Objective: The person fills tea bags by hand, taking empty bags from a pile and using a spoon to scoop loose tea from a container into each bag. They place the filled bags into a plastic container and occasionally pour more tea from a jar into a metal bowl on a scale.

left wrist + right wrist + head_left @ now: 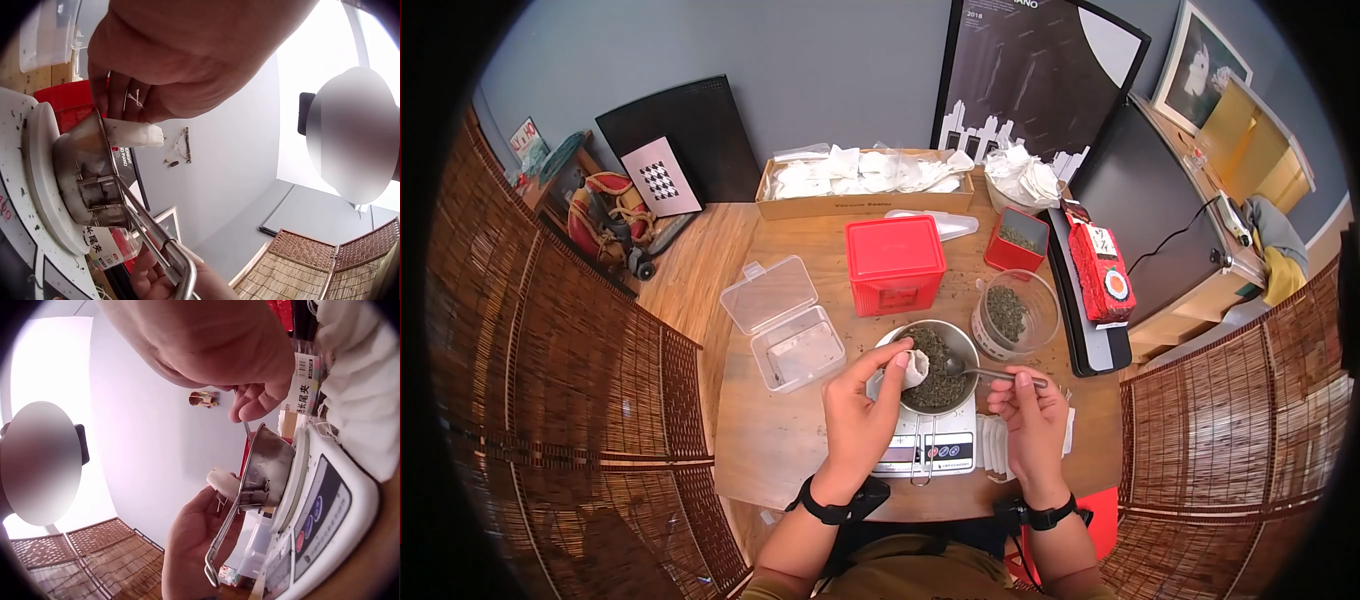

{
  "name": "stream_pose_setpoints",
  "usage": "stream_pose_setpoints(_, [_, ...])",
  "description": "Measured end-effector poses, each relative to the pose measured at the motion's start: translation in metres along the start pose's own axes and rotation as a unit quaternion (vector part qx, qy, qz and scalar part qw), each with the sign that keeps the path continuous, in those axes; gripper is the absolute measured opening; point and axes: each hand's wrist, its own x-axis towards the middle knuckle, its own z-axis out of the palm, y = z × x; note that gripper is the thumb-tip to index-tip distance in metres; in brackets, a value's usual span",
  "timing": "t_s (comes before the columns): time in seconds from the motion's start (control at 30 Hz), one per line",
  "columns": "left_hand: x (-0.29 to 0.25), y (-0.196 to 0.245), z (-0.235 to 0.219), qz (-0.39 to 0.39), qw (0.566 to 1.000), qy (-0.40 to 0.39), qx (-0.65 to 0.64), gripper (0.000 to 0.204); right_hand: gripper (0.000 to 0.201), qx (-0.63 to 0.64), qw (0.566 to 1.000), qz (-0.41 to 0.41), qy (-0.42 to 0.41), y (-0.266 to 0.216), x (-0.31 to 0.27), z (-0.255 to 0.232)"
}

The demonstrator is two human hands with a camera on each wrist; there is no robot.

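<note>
My left hand (862, 410) pinches a small white drawstring tea bag (915, 371) over the left side of a steel pan. In the left wrist view, the bag's white string (133, 98) hangs by the fingers. The pan (81, 165) has a folding wire handle and holds dark dried leaves (927, 344). It sits on a white kitchen scale (952, 462). My right hand (1038, 420) grips the handle of a metal spoon (1000, 375), its bowl among the leaves at the pan's right side.
White bags (997, 446) lie right of the scale. Behind the pan stands a red lidded container (895, 262); to its right are a clear tub (1050, 318) and an open red tin (1006, 256), both with leaves. An open clear box (795, 352) is at left, a long carton (850, 207) behind.
</note>
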Motion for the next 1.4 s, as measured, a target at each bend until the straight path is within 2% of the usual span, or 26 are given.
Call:
stream_pose_setpoints(0.13, [0.000,0.002,0.000,-0.007,1.000,-0.003,0.002,0.021,0.028,0.025,0.999,-0.007,0.018,-0.008,0.000,0.001])
stream_pose_setpoints(0.37, [0.002,0.001,0.001,0.011,1.000,0.001,0.016,0.019,0.027,0.025,0.998,-0.049,-0.002,-0.033,-0.006,0.013])
stream_pose_setpoints(0.57, [0.002,0.001,0.003,0.019,1.000,0.004,0.025,0.019,0.024,-0.026,0.996,-0.075,-0.030,-0.040,-0.012,0.024])
stream_pose_setpoints(0.63, [0.001,0.006,0.002,-0.009,1.000,-0.002,0.018,0.019,0.022,-0.122,0.983,-0.132,-0.039,-0.042,-0.016,0.028])
stream_pose_setpoints(0.67, [0.001,0.008,0.002,-0.038,0.999,-0.010,0.011,0.020,0.022,-0.123,0.983,-0.132,-0.040,-0.043,-0.019,0.030])
stream_pose_setpoints(0.73, [0.001,0.008,0.002,-0.035,0.999,-0.009,0.016,0.020,0.021,-0.192,0.964,-0.177,-0.050,-0.045,-0.023,0.032])
stream_pose_setpoints(0.8, [0.001,0.006,0.002,-0.031,0.999,-0.009,0.021,0.019,0.019,-0.207,0.957,-0.197,-0.059,-0.047,-0.027,0.034])
stream_pose_setpoints(0.87, [0.002,-0.001,0.003,0.005,1.000,0.005,0.027,0.019,0.018,-0.222,0.948,-0.217,-0.067,-0.047,-0.029,0.035])
stream_pose_setpoints(1.0, [0.002,0.001,0.002,0.005,0.999,0.003,0.034,0.019,0.015,-0.265,0.921,-0.272,-0.091,-0.050,-0.030,0.038])
stream_pose_setpoints(1.07, [0.002,0.009,0.001,-0.026,0.999,-0.011,0.036,0.020,0.015,-0.276,0.910,-0.291,-0.099,-0.051,-0.030,0.038])
stream_pose_setpoints(1.13, [0.002,0.010,0.001,-0.030,0.999,-0.011,0.032,0.020,0.015,-0.336,0.868,-0.339,-0.134,-0.052,-0.030,0.035])
stream_pose_setpoints(1.27, [0.001,0.010,0.001,-0.046,0.999,-0.008,0.024,0.020,0.015,-0.319,0.882,-0.332,-0.101,-0.048,-0.031,0.031])
stream_pose_setpoints(1.37, [0.001,0.003,0.001,-0.043,0.999,-0.007,-0.017,0.020,0.014,-0.372,0.876,-0.299,-0.074,-0.052,-0.022,0.031])
stream_pose_setpoints(1.4, [0.002,0.002,0.000,-0.043,0.999,-0.008,-0.017,0.020,0.014,-0.425,0.845,-0.310,-0.098,-0.054,-0.019,0.029])
